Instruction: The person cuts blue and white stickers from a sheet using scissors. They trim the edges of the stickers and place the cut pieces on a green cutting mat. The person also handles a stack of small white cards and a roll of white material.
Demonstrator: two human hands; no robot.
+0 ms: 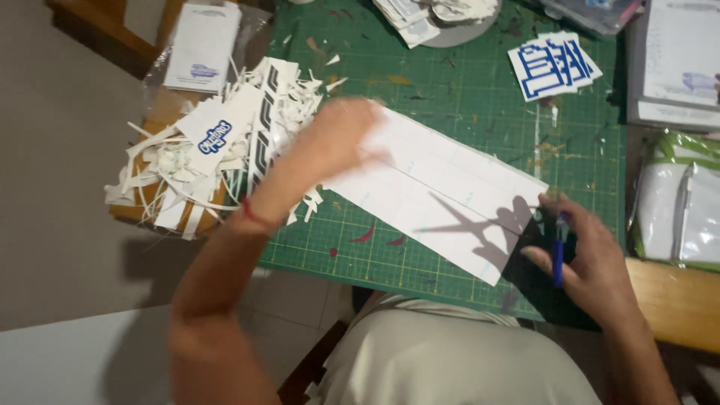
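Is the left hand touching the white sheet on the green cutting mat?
Touching. The head view shows the left hand, blurred, lying over the upper-left end of the white sheet, with no gap visible.

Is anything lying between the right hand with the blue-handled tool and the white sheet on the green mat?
Nothing visible does. The right hand holds the blue-handled tool right at the near edge of the white sheet, with only bare green cutting mat beside it. The left hand rests on the sheet's far end.

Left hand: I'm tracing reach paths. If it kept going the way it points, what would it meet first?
The left hand points up-right, resting on the white sheet. Beyond lies bare green cutting mat, then probably the blue-and-white stickers; motion blur leaves this uncertain.
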